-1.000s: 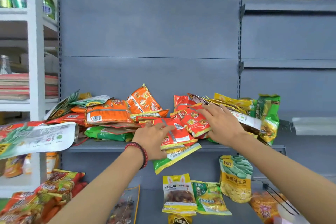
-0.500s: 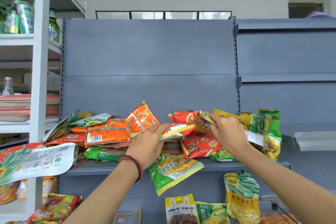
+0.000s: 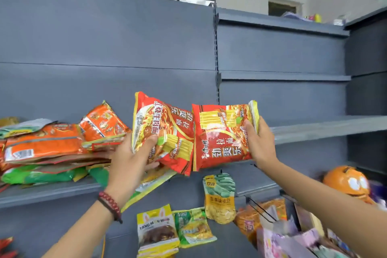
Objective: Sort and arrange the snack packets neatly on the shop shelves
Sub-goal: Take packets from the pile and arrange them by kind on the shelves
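sorting: left hand grips one red noodle packet, right hand its twin; next, probably the bare shelf.

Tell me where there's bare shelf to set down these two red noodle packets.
The right-bay shelf, past the right hand and right red packet up to the dark end panel, shows bare. The left shelf is crowded: the packet pile sits beside the left hand and left red packet. The lower shelf holds loose packets too.
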